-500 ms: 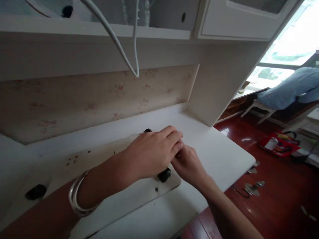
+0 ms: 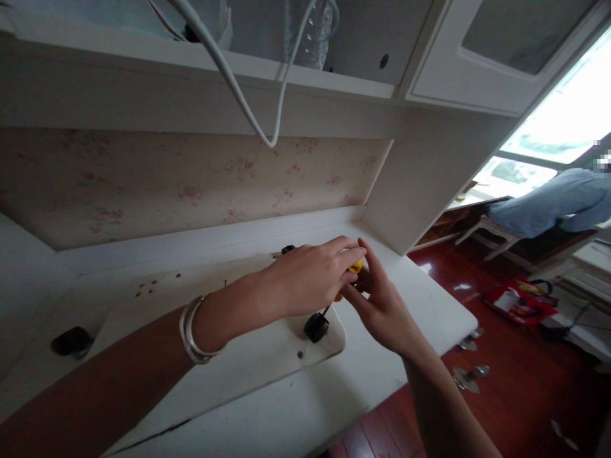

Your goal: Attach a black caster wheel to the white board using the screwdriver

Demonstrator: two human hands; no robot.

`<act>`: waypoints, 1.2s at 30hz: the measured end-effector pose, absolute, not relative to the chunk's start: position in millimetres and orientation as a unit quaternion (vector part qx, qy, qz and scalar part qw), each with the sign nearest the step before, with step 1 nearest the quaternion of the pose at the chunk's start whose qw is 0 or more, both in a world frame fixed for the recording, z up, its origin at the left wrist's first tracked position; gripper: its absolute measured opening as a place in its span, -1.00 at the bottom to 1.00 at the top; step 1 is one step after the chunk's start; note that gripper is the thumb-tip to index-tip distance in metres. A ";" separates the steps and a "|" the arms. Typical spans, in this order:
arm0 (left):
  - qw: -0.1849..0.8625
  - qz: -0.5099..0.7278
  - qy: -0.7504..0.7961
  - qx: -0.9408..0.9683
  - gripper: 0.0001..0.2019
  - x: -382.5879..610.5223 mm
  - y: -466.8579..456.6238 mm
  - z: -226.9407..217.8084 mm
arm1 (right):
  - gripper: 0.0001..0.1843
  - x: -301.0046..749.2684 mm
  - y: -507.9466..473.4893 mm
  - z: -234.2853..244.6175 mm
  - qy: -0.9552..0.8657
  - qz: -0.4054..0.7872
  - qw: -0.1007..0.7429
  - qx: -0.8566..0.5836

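Observation:
My left hand [image 2: 310,280] is curled over a small yellow object [image 2: 356,266], with a silver bangle [image 2: 191,331] on its wrist. My right hand [image 2: 382,305] meets it from the right, fingers pinched round the same yellow piece. A thin dark shaft runs from the hands down to a black fitting [image 2: 316,327] on a white panel [image 2: 229,356] lying on the white desk [image 2: 420,305]. Another black fitting [image 2: 287,249] shows just behind the left hand. The rest of the yellow object is hidden by my fingers.
A black fitting [image 2: 71,341] sits at the panel's far left. A white cable [image 2: 248,95] loops down from the shelf above. To the right, the desk ends over a red wood floor with metal brackets [image 2: 470,375], a red bag [image 2: 520,302] and a person in blue [image 2: 548,203].
Both hands have lifted slightly off the panel, and the yellow object now shows between the fingers. The black fitting under the hands is now uncovered. The camera has tilted up a little.

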State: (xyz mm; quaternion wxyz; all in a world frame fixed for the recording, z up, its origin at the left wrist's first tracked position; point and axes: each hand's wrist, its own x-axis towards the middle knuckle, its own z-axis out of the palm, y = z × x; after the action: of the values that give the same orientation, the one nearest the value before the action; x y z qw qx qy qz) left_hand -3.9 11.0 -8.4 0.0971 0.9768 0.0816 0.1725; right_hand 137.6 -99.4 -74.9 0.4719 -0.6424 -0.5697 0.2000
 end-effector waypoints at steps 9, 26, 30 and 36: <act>0.093 0.207 0.129 0.965 -0.66 -0.4 5.5 -8.4 | -0.29 129.9 -97.3 -62.2 -0.587 0.034 0.418 -0.693; 0.225 0.226 0.037 0.947 -0.77 -1.3 6.8 -9.3 | -0.04 130.9 -104.5 -64.4 -0.567 0.212 0.542 -0.584; 0.204 0.212 0.061 0.954 -0.83 -3.1 8.8 -7.8 | 0.04 130.8 -103.3 -66.7 -0.570 0.170 0.527 -0.607; 0.193 0.224 0.089 0.951 -0.78 -4.6 6.7 -8.2 | -0.02 129.7 -101.8 -70.4 -0.572 0.186 0.537 -0.591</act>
State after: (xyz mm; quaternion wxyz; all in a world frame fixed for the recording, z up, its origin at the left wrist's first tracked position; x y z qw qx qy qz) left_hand -4.6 6.7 -8.2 0.1929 0.9512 0.0893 0.2238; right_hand 129.7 -101.8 -70.4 0.5367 -0.5914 -0.5724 0.1861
